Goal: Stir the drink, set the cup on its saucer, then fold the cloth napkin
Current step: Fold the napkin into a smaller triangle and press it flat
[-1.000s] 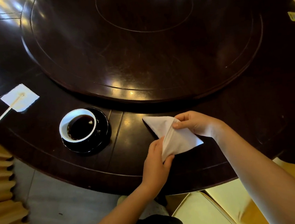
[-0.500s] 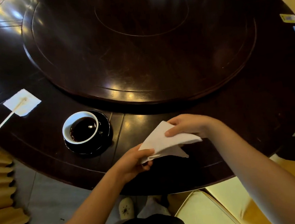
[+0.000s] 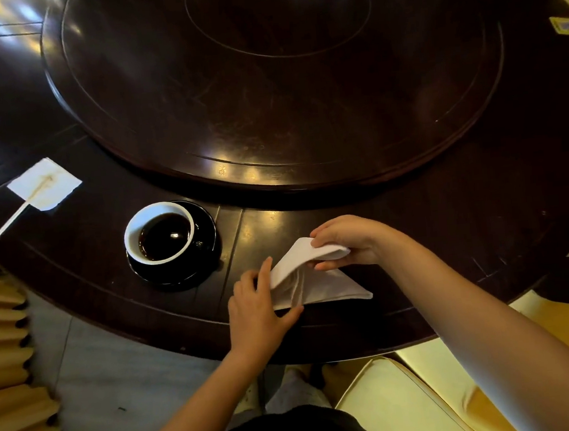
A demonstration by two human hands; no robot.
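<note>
A single head-worn wide-angle camera is looking steeply down and forward from the person's seated position at the 6 o'clock edge of the round table (image 3: 74,268). It is sitting close above the near rim, taking in the person's lap and a cushioned seat (image 3: 406,407) at the bottom. The raised turntable (image 3: 275,89) is filling the upper half toward 12 o'clock, and the lens is bending the table's edges outward. No second view is sharing the scene.

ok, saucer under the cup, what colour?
Glossy black saucer; the cup on it is white inside. Head view shows it.
</note>
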